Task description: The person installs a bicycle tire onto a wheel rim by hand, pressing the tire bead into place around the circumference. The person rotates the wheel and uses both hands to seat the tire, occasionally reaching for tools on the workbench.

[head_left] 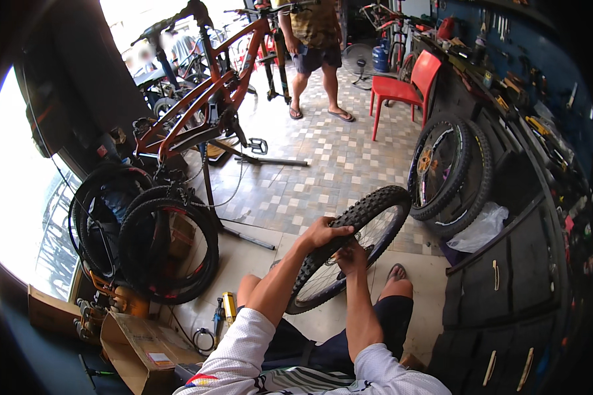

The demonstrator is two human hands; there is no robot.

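A bicycle wheel (383, 200) with a black knobby tyre stands tilted between my knees, its spokes and rim facing right. My left hand (325, 234) is closed over the upper left part of the tyre, thumb stretched along the tread. On the spoke side, my right hand (352, 258) is closed near the hub, fingers bent inward. What the right fingers grip is partly hidden and too small to make out.
An orange bike frame (244, 52) hangs at the left above several tyres (170, 243). A cardboard box (135, 349) and a yellow-boxed item (229, 307) lie nearer. Two wheels (441, 168) lean at right by a red chair (408, 89). A person (315, 49) stands ahead.
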